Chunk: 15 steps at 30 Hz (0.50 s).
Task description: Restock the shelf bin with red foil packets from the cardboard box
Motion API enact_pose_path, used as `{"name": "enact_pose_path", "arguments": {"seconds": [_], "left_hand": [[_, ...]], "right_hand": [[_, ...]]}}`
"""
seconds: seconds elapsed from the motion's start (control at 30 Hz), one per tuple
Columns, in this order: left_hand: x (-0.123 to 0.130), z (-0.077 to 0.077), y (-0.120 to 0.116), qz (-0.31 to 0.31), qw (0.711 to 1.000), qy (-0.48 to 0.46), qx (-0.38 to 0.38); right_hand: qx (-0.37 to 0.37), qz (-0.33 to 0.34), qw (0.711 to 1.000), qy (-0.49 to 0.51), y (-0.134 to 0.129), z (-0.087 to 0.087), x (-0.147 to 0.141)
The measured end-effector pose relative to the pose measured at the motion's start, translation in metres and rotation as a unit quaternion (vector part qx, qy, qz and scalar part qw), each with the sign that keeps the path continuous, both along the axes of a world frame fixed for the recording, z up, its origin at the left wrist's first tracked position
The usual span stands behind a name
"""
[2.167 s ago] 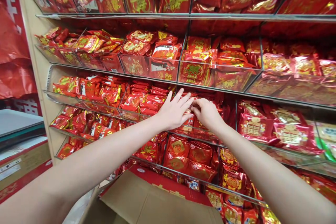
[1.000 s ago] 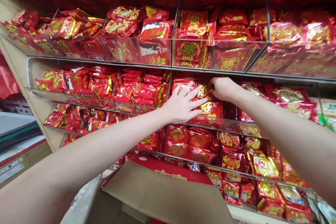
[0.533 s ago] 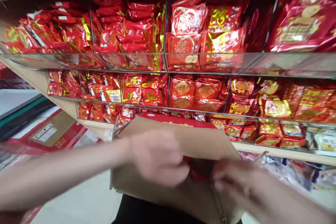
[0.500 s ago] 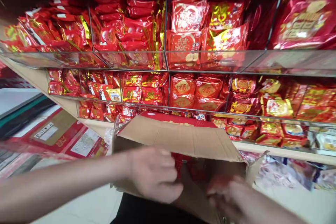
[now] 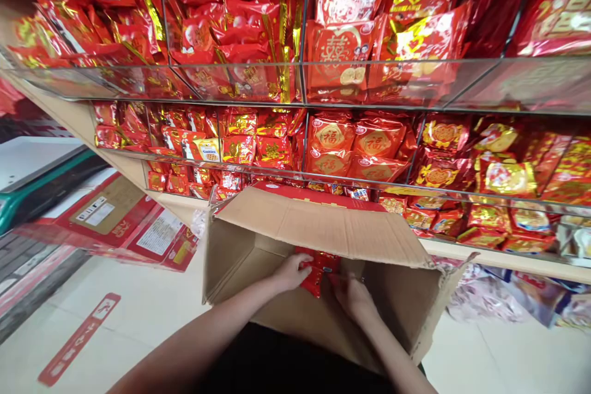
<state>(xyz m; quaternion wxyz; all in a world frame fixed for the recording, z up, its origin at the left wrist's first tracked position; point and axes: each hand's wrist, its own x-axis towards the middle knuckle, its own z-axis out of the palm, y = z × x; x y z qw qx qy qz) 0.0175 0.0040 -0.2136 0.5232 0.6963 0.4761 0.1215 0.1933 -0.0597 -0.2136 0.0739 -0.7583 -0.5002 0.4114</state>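
An open cardboard box (image 5: 277, 221) stands right in front of me, its far flap raised and its inside in view. Down in it lie several shiny red packets (image 5: 314, 280). My left hand (image 5: 292, 272) reaches in from the left, its thumb and fingers closed at the edge of a red packet. Opposite it, my right hand (image 5: 356, 298) is at the right side of the packets with its fingers curled. Shadow partly hides those fingertips, so what they hold is unclear. A thin pale line runs between both hands.
Shelves of red and gold snack packets (image 5: 330, 141) rise behind the box, fronted by clear plastic guards (image 5: 258, 83). A red-and-brown carton (image 5: 133, 221) lies at the left on the pale floor (image 5: 152, 308). Plastic-wrapped bags (image 5: 489, 298) sit under the shelf at right.
Both hands have gone from above the box's near side deeper into it, to the red packets. The view has shifted, showing more of the box's inside and the floor.
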Motion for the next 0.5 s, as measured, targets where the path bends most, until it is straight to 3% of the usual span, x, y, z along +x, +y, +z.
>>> {"name": "enact_pose_path", "arguments": {"seconds": [0.07,0.1,0.2,0.27,0.4,0.5], "left_hand": [[0.000,0.011,-0.010,0.026,0.998,-0.045,-0.045],[0.000,0.018,-0.015,0.030,0.995,-0.068,-0.072],[0.004,0.045,-0.029,0.023,0.979,-0.124,-0.158],[0.007,0.064,-0.036,0.026,0.968,-0.152,-0.198],[0.013,0.101,-0.049,0.045,0.952,-0.202,-0.224],[0.017,0.125,-0.058,0.089,0.932,-0.271,-0.223]], "right_hand": [[0.029,-0.038,0.988,0.148,-0.014,0.015,0.004],[0.034,-0.077,0.963,0.257,-0.021,0.024,0.004],[0.018,-0.214,0.820,0.531,-0.038,0.053,0.000],[0.018,-0.262,0.776,0.574,-0.045,0.069,-0.002],[0.052,-0.280,0.770,0.571,-0.058,0.093,0.000],[0.106,-0.238,0.777,0.572,-0.068,0.104,0.009]]}}
